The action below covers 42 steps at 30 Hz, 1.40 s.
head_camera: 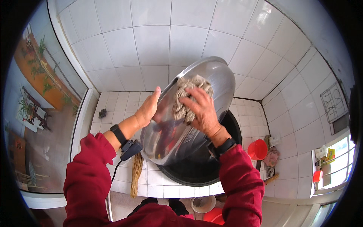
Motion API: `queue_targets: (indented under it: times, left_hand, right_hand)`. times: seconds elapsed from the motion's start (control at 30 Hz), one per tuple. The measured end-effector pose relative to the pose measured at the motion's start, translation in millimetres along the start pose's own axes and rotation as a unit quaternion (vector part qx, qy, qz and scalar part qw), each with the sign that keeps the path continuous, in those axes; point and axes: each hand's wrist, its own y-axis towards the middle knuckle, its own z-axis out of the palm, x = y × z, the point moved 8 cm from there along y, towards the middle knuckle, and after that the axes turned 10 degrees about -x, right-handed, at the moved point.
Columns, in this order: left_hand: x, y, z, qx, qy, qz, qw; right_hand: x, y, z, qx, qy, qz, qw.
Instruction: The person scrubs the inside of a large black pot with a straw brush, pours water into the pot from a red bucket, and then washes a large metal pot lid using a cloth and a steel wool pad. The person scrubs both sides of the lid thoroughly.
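A large shiny metal basin (163,139) is tilted up over a black wok-like pan (195,176) set into the white tiled counter. My left hand (149,109) grips the basin's left rim, thumb up along the outside and the other fingers hidden behind the edge. Under my right hand (202,112) is a crumpled grey-beige cloth (184,98), pressed on the basin's surface. Both wrists wear dark bands, and a device with a black cable sits at the left one.
A straw brush (136,176) lies at the counter's front left, with a dark scouring pad (102,113) farther back. To the right stand a red plastic container (257,149) and crumpled cloths (271,157). A pale bucket (203,204) is on the floor. White tiled walls (151,42) enclose the counter.
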Motion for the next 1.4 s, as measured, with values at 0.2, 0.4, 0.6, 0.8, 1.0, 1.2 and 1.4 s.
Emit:
queue_targets:
  times: [0.2, 0.4, 0.6, 0.8, 1.0, 1.2, 1.4]
  left_hand:
    - [-6.3, 1.1, 5.5, -0.006, 0.099, 0.096, 0.99]
    - [-11.8, -0.2, 3.6, -0.051, 0.17, 0.164, 0.97]
    - [-10.5, 1.9, -2.6, -0.081, 0.212, 0.17, 0.959]
    - [-10.2, 6.6, -2.3, -0.078, 0.188, 0.164, 0.965]
    - [-10.0, 2.9, -0.7, -0.079, 0.193, 0.108, 0.972]
    - [-13.8, 9.6, -6.3, -0.123, 0.255, 0.178, 0.942]
    - [-8.5, 14.1, -8.1, -0.104, 0.199, 0.159, 0.961]
  right_hand:
    - [-90.9, 53.6, -21.7, -0.036, 0.035, 0.052, 0.997]
    - [-213.3, 62.5, -15.0, -0.042, 0.107, 0.207, 0.972]
    - [-317.1, 40.3, -4.4, -0.08, 0.234, 0.377, 0.893]
    - [-342.5, 30.2, -3.2, -0.114, 0.273, 0.413, 0.861]
    - [-306.7, 12.9, -18.2, -0.16, 0.164, 0.3, 0.926]
    - [-220.1, -35.1, -9.2, -0.176, 0.018, 0.226, 0.958]
    - [-97.8, -91.8, 32.7, -0.167, 0.046, 0.246, 0.954]
